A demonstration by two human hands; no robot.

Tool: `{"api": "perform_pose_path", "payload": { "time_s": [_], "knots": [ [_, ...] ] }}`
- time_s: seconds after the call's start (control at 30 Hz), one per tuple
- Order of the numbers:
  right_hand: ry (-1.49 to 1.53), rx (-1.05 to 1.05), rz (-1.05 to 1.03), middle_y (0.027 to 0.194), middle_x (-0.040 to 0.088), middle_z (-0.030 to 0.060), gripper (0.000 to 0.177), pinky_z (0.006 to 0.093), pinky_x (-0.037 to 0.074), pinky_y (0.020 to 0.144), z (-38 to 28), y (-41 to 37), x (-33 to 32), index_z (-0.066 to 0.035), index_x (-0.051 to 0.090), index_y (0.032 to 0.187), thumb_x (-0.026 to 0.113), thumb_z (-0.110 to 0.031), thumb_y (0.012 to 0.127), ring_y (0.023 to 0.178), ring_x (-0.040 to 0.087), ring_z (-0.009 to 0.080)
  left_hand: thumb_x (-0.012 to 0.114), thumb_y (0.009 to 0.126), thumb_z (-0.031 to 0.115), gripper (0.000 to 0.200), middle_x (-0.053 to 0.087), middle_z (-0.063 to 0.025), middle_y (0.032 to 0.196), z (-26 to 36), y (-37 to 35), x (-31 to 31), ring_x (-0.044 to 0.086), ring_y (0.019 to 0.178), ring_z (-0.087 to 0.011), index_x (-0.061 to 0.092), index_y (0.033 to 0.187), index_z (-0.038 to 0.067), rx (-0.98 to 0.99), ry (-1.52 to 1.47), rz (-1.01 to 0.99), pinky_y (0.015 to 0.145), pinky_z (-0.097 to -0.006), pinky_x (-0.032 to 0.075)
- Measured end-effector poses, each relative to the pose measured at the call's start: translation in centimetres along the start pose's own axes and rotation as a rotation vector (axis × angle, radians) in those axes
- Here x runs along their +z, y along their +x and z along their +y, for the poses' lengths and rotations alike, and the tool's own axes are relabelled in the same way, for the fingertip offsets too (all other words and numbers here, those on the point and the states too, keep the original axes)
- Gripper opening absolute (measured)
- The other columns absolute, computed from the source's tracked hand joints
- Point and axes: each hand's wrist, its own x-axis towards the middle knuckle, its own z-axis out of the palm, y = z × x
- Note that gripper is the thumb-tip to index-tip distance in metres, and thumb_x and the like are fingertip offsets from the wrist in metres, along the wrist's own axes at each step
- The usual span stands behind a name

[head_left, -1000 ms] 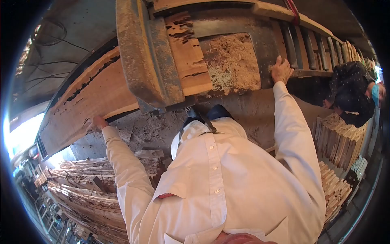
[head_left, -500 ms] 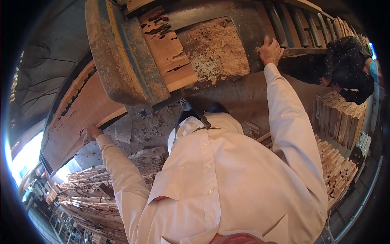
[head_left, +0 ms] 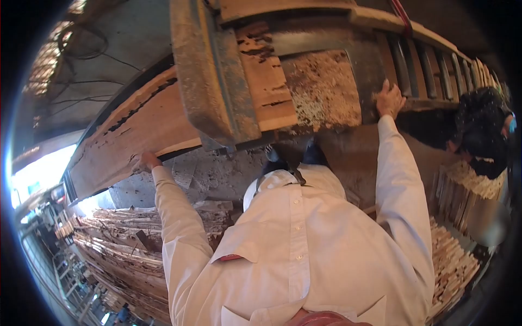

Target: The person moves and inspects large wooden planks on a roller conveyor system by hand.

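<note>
A long, wide wooden board (head_left: 133, 130) with dark cracks lies on the machine and passes beneath its dusty metal housing (head_left: 217, 81). On the left, my left hand (head_left: 148, 161) is closed around the board's near edge; its fingertips are partly hidden. The board's cracked end (head_left: 269, 81) emerges to the right of the housing, beside a sawdust-covered recess (head_left: 326, 87). My right hand (head_left: 389, 101) rests on the metal machine bed (head_left: 370, 70), near the rollers (head_left: 424, 68), with its fingers apart and nothing in them.
Rough wooden slabs (head_left: 136, 239) are piled at the lower left. Stacked strips (head_left: 454, 271) and upright pieces (head_left: 470, 182) stand at the right. Another person in dark clothing (head_left: 481, 127) bends beside the rollers. Cables (head_left: 89, 81) hang beyond the machine.
The camera view has shifted, so the machine, board and both hands appear farther right and slightly lower. My right hand's fingers look more raised. Both hands remain at about the same places.
</note>
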Motion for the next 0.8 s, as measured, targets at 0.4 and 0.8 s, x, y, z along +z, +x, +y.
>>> {"api": "perform_pose_path", "payload": {
  "time_s": [0.4, 0.8],
  "knots": [
    [0.625, -0.206, 0.046, 0.132, 0.063, 0.0199, 0.053, 0.0409, 0.045, 0.105, -3.1, -5.5, -0.7, 0.004, 0.059, 0.132, 0.06, -0.04, 0.103, 0.123, 0.059, 0.032, 0.051, 0.098, 0.028, 0.062, 0.038, -0.0457, 0.143, 4.2, -2.3, -8.7, 0.036, 0.138, -0.0616, 0.044, 0.143, -0.014, -1.101, -0.879, 0.541, 0.112, -0.0685, 0.032],
    [0.761, -0.021, -1.026, 0.103, 0.069, 0.0112, 0.049, 0.0325, 0.053, 0.077, -20.6, -17.0, -2.8, 0.003, 0.067, 0.117, 0.06, -0.043, 0.103, 0.09, 0.067, 0.0165, 0.043, 0.103, 0.041, 0.083, 0.016, -0.0361, 0.163, 2.6, -4.6, -15.1, 0.032, 0.148, -0.048, 0.013, 0.156, -0.015, -1.15, -1.224, 0.117, 0.116, -0.0534, 0.036]
  ]
}}
